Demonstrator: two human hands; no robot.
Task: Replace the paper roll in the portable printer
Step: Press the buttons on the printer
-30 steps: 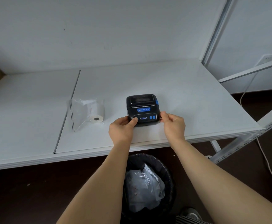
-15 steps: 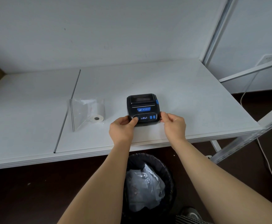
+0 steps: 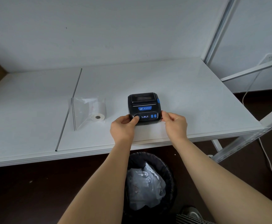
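White laminate table (image 3: 188, 97) takes up most of the view, with a metal divider strip (image 3: 70, 107) running from the back edge to the front edge left of middle, and honestly not much has happened over the last second. Under the front edge there's a black bin (image 3: 149, 181) with a crumpled bag in it, looks like where the old roll and wrapper would go. The printer (image 3: 144, 107) sits near the front edge, a bit right of the strip, same spot and same angle as a second ago, lid shut, little display lit. The clear bag (image 3: 86, 110) lies just right of the strip, near the printer's left side but not touching it, and the new roll (image 3: 98, 116) is inside at its near end, core hole facing us, hasn't budged either. Left hand (image 3: 124, 126) is curled round the printer's near left corner with the thumb laid on the front panel, next to the display. Right hand (image 3: 174, 123) pinches the near right corner, fingers bent, thumb against the side. Only change I can spot is both hands sliding a hair, like they're settling the grip, nothing lifted. So my read: the swap hasn't really started, they're just bracing the thing. Next would be popping the lid, probably via that blue tab (image 3: 158, 100) on the right edge, though I can't tell for sure that's the latch. Old roll, if there is one, is hidden under the lid.
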